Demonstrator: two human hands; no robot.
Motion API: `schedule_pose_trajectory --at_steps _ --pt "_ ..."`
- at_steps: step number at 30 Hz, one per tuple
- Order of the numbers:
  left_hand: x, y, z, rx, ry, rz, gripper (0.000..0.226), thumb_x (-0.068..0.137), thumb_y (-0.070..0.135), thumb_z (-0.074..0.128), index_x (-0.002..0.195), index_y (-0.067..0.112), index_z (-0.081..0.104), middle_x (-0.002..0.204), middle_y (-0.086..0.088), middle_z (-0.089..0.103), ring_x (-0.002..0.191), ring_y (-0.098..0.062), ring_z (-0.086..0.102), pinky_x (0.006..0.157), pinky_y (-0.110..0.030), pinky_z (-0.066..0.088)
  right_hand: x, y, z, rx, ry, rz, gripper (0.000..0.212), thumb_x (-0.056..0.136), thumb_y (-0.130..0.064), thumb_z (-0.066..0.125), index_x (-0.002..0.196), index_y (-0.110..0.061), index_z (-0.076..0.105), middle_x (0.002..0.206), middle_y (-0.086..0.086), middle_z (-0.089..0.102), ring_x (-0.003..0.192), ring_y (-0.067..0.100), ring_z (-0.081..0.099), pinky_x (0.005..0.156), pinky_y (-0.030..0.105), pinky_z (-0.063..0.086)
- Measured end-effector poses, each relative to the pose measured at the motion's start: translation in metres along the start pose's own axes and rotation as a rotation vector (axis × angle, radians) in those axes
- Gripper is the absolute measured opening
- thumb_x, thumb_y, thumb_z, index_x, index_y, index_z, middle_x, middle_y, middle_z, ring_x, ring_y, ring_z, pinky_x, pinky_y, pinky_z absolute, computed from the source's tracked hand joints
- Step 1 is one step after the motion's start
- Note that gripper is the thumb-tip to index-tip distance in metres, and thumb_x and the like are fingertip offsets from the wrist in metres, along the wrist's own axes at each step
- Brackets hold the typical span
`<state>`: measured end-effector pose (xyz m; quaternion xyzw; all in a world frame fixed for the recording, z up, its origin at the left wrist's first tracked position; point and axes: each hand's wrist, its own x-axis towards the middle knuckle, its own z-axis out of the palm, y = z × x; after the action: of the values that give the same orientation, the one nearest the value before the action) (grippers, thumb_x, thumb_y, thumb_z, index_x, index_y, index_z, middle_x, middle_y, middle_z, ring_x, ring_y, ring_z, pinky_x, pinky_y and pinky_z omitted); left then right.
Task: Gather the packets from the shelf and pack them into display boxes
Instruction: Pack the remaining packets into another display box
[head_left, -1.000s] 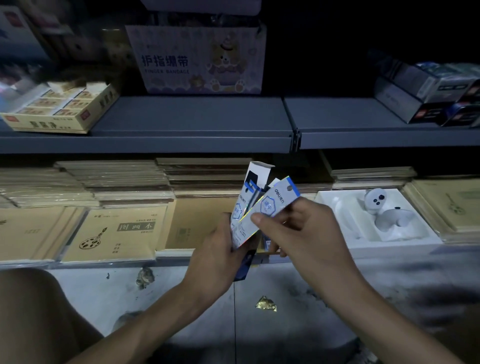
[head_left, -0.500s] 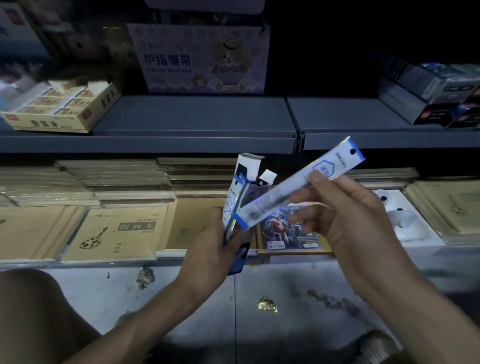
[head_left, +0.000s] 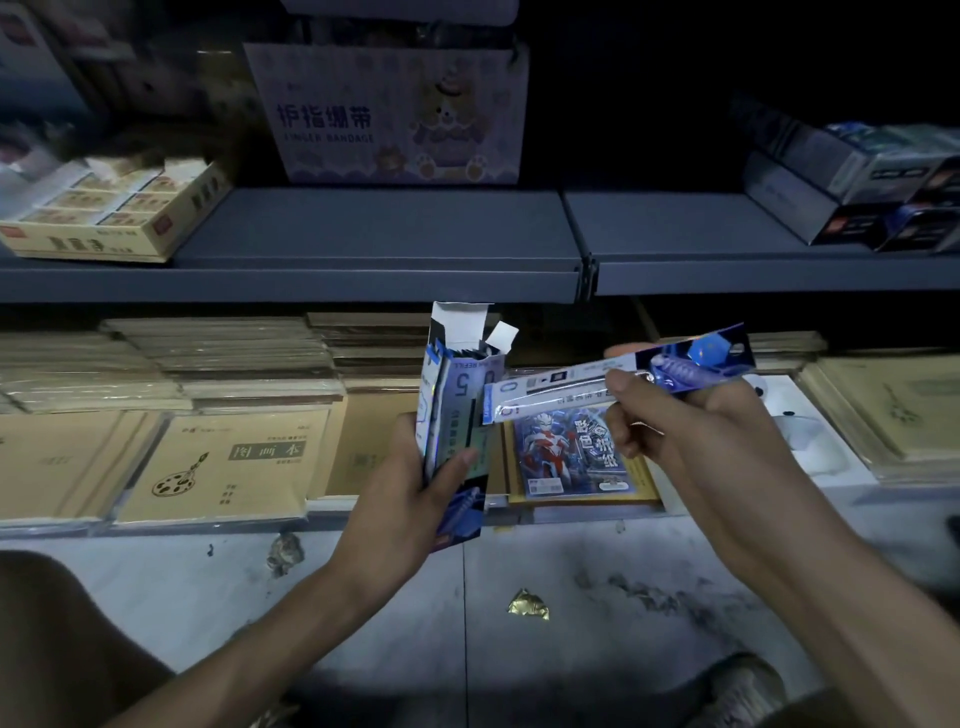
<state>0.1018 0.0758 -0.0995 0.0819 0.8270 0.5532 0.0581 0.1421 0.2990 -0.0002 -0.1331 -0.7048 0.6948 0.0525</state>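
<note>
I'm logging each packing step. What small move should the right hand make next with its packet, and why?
Probably tip the packet upright and lower its end into the open top of the box. The right hand pinches it lying almost level, one end close to the box, which the left hand grips upright with its flaps open and other packets inside.

bare hands and forearms, one shoe at the frame's edge

the left hand (head_left: 410, 499) and right hand (head_left: 691, 431) are bare, and the left forearm (head_left: 291, 623) and right forearm (head_left: 831, 597) are bare along all of their visible length, lean and smooth in the dim light. a leg (head_left: 57, 639) fills the lower left corner, too dark to tell whether it is covered. at the lower right is a low shoe (head_left: 740, 688), dull grey-brown with a mottled, worn-looking upper.
</note>
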Motion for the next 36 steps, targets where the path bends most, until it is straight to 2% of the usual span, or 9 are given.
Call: schedule_pose_trajectory --at_steps 3,5,12,17,19,22,26,31,36 --pt "-0.003 0.004 0.001 -0.057 0.002 -0.044 0.029 0.1 0.035 0.061 0.123 0.025 0.047 0.105 0.023 0.064 0.097 0.009 0.066 0.061 -0.017 0.057 -0.001 -0.001 -0.004 -0.002 0.021 0.027 0.022 0.091 -0.026 0.076 0.085 -0.004 0.078 0.086 0.006 0.077 0.083 0.026 0.069 0.092 0.043 0.056" --pt "-0.003 0.005 0.001 -0.063 0.01 -0.055 0.028 0.1 0.033 0.061 0.123 0.023 0.048 0.108 0.017 0.064 0.096 0.008 0.066 0.06 -0.016 0.057 -0.002 -0.003 -0.005 0.04 0.025 0.045 0.017 0.091 -0.024 0.076 0.093 -0.007 0.081 0.095 0.006 0.081 0.093 0.022 0.075 0.096 0.04 0.058" --pt "-0.004 0.008 0.004 -0.022 -0.012 -0.008 0.035 0.098 0.038 0.062 0.128 0.023 0.048 0.108 0.018 0.062 0.096 0.012 0.064 0.06 -0.012 0.054 -0.001 -0.009 -0.011 0.016 0.107 -0.154 0.008 0.092 -0.01 0.074 0.099 -0.013 0.076 0.089 0.002 0.081 0.078 0.013 0.073 0.075 0.027 0.059" --pt "-0.007 -0.002 0.002 0.081 -0.095 0.036 0.038 0.099 0.05 0.053 0.129 0.032 0.04 0.122 0.018 0.064 0.106 0.003 0.064 0.087 -0.037 0.059 -0.004 -0.021 -0.018 -0.015 0.257 -0.369 0.01 0.091 -0.011 0.076 0.1 -0.008 0.073 0.088 0.0 0.08 0.074 0.019 0.075 0.071 0.029 0.061" --pt "-0.009 -0.002 0.002 0.127 -0.122 0.062 0.039 0.1 0.051 0.051 0.132 0.033 0.037 0.127 0.019 0.062 0.108 0.003 0.063 0.089 -0.04 0.058 -0.008 -0.026 -0.017 -0.043 0.274 -0.439 0.011 0.092 -0.011 0.075 0.101 -0.006 0.071 0.088 0.002 0.08 0.074 0.022 0.076 0.068 0.026 0.06" --pt "-0.011 0.0 0.004 0.153 -0.138 0.107 0.043 0.1 0.052 0.049 0.137 0.036 0.035 0.131 0.02 0.06 0.112 0.004 0.061 0.091 -0.038 0.058 -0.013 -0.028 -0.014 -0.121 0.311 -0.492 0.012 0.093 -0.011 0.075 0.099 -0.003 0.068 0.082 -0.007 0.079 0.068 0.012 0.076 0.063 0.02 0.056" --pt "-0.009 -0.001 0.004 0.15 -0.137 0.136 0.048 0.101 0.05 0.05 0.142 0.033 0.033 0.134 0.019 0.059 0.117 0.002 0.06 0.092 -0.039 0.057 -0.015 -0.025 -0.012 -0.211 0.367 -0.54 0.012 0.094 -0.011 0.075 0.098 -0.003 0.067 0.086 -0.007 0.077 0.072 0.01 0.076 0.067 0.033 0.062" --pt "-0.008 0.001 0.005 0.204 -0.132 0.185 0.057 0.098 0.056 0.046 0.148 0.033 0.03 0.135 0.021 0.055 0.119 0.002 0.056 0.093 -0.034 0.056 -0.015 -0.024 -0.013 -0.207 0.392 -0.539 0.011 0.092 -0.011 0.077 0.093 -0.009 0.067 0.085 -0.008 0.078 0.07 0.009 0.077 0.069 0.029 0.063" --pt "-0.008 -0.003 0.006 0.263 -0.119 0.205 0.057 0.099 0.056 0.045 0.148 0.032 0.029 0.137 0.013 0.055 0.118 -0.004 0.057 0.089 -0.036 0.057 -0.015 -0.018 -0.012 -0.287 0.399 -0.539 0.013 0.092 -0.015 0.078 0.09 -0.011 0.066 0.077 0.0 0.077 0.07 0.013 0.077 0.072 0.054 0.062"
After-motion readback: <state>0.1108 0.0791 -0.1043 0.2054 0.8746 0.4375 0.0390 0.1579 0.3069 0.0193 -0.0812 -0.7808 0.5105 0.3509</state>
